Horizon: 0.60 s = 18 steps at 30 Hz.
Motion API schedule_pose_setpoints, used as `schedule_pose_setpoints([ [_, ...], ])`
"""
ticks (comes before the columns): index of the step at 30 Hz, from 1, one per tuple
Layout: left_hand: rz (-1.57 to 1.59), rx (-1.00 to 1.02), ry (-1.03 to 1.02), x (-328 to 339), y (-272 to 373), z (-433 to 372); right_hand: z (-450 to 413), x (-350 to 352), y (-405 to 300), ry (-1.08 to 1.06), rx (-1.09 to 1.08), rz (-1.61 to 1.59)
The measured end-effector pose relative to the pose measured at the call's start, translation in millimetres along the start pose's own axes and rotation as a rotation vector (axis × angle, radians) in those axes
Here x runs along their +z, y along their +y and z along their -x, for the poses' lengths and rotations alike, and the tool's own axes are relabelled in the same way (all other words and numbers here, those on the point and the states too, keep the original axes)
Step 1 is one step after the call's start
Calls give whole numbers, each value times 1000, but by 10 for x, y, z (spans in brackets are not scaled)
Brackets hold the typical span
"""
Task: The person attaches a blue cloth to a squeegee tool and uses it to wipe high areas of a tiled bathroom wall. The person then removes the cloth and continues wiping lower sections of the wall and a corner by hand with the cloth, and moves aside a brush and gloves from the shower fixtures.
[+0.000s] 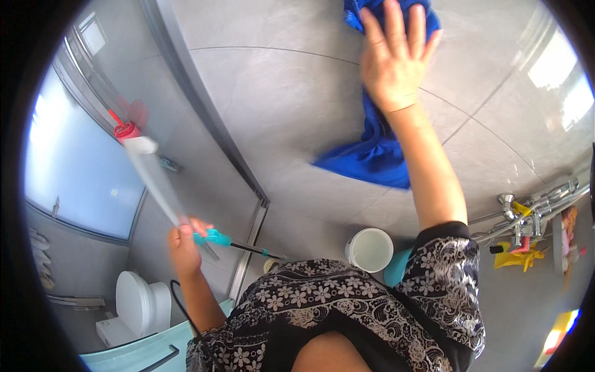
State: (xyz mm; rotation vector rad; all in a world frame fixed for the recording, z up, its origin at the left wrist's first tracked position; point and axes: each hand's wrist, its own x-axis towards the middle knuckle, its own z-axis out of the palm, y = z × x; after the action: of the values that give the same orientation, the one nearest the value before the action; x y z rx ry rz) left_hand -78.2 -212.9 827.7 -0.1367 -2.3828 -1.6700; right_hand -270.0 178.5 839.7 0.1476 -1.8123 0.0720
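My right hand (395, 65) is spread flat, pressing a blue cloth (367, 162) against the grey tiled wall (279, 93). The cloth's lower part hangs down and trails beside my forearm. My left hand (186, 244) is closed around a long-poled tool, at its teal grip (214, 237). A thin metal pole (251, 249) runs from the grip towards my body. A pale, blurred bar (158, 181) extends up and left from that hand. It looks like a wiper head, but its exact kind is unclear.
A white bucket (370, 250) stands below, beside a teal container (397, 267). A chrome shower mixer (516, 218) and yellow gloves (513, 257) are at right. A metal door frame (209, 102), a red object (126, 131), a white toilet (139, 302) and a pale teal door (144, 348) lie left.
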Motion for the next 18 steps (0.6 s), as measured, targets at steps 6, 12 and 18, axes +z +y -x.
schedule_pose_setpoints([
  [6, -6, -36, -27, -46, 22, 124, 1809, 273, -883, -713, -733, -250],
  [12, -52, -118, 208, -454, -159, 472, 897, 534, -442, -473, -658, -285],
  [18, -75, -327, 342, -474, -261, 700, -1465, 453, -709, -202, -139, 113],
])
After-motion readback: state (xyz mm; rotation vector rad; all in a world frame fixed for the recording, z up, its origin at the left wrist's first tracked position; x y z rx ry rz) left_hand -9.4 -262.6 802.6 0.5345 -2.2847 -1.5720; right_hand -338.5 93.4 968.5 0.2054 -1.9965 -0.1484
